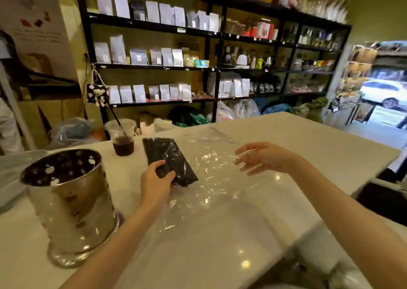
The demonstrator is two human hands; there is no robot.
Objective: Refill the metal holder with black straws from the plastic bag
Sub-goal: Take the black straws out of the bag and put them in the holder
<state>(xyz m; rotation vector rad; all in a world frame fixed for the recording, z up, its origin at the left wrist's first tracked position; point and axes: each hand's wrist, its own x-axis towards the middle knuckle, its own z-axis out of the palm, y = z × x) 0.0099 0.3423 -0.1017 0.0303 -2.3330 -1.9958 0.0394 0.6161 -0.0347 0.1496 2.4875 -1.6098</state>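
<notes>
Now we have our left hand clamped on the near end of the bundle of black straws, thumb over the top and fingers curled under, while the bundle lies on the white counter with clear film across it. Our right hand hovers over the plastic bag, fingers spread apart and holding nothing that we can make out.

To do this step well, we judge that we should pin or lift the loose film with the right hand so the bag stays put, then draw the straws straight out along their length, keeping the grip tight so none fan out or snag in the crumpled plastic.

As for containers, the metal holder stands upright to our left, near the straws but not touching them; its dark inside shows only light through the punched holes, and no straws appear in it. Beyond the bundle, a plastic cup holds a dark drink and one straw.
</notes>
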